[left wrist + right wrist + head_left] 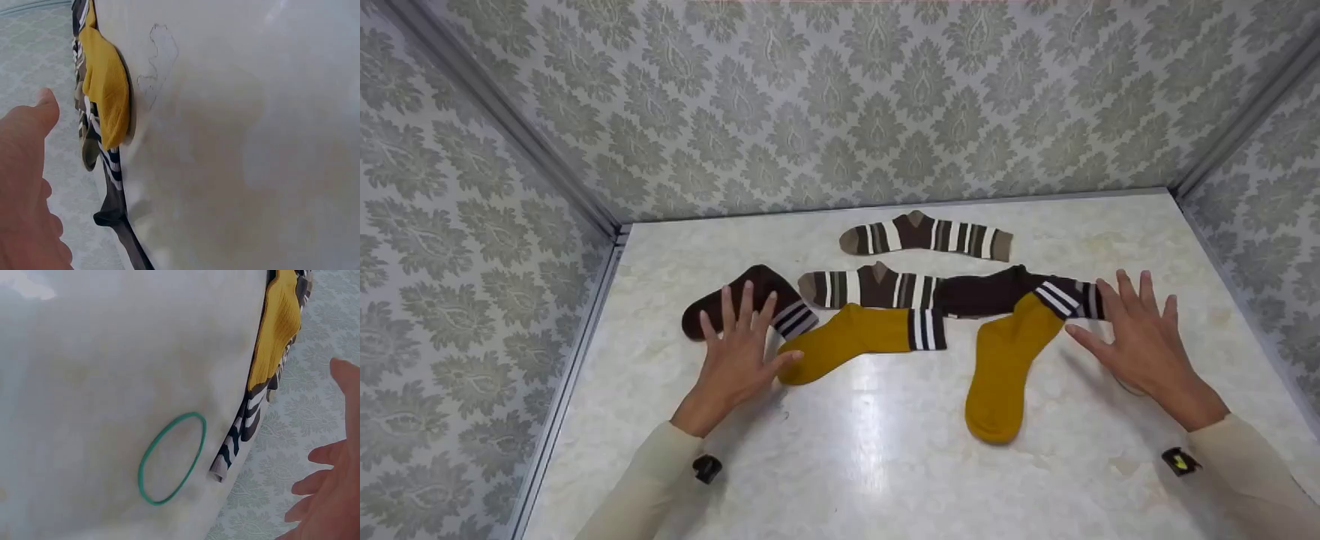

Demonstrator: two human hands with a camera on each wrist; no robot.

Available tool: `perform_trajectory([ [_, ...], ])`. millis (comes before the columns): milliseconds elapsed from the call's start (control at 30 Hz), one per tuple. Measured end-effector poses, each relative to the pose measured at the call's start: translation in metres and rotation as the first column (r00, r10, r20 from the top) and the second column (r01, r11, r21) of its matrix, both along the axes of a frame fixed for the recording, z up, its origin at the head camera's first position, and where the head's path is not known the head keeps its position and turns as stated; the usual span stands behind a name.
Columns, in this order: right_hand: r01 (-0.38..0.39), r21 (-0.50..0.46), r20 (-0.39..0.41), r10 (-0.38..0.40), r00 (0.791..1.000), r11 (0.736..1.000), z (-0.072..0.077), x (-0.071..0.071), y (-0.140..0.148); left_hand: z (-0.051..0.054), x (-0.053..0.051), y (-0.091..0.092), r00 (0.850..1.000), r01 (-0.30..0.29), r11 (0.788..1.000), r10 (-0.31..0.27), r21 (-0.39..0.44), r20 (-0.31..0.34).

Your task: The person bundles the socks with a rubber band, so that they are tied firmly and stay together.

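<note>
Hovering with spread fingers and grasping nothing, the left hand [735, 367] and right hand [1147, 352] flank the socks on the white table [840, 480]. Between them lie two mustard socks, turned differently. The left mustard sock [855, 337] is nearer the left hand, its long axis running roughly left to right, toe by that thumb. The right mustard sock [1001, 367] is nearer the right hand, lying to its left; its long axis runs near to far, with the cuff overlapping the right dark sock [979, 294].
</note>
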State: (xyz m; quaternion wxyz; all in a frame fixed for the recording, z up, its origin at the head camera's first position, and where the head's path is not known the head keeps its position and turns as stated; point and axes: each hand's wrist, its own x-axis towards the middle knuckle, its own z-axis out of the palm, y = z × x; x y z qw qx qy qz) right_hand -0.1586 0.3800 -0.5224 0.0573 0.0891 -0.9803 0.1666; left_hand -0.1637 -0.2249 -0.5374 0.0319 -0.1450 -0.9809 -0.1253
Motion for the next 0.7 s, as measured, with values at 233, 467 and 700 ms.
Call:
perform_trajectory([
  [233, -0.008, -0.099, -0.107, -0.002, 0.994, 0.995, -0.006, -0.005, -0.005, -0.002, 0.005, 0.024, 0.996, 0.034, 0.994, -0.043, 0.106, 0.08],
  [467, -0.018, -0.167, -0.145, -0.007, 0.989, 0.986, -0.014, -0.009, -0.011, -0.003, 0.009, 0.046, 0.993, 0.095, 0.986, -0.104, 0.137, 0.061],
  [700, -0.008, -0.2, -0.151, -0.023, 0.988, 0.98, -0.017, -0.014, -0.016, -0.002, 0.012, 0.066, 0.983, 0.164, 0.975, -0.174, 0.153, 0.057],
])
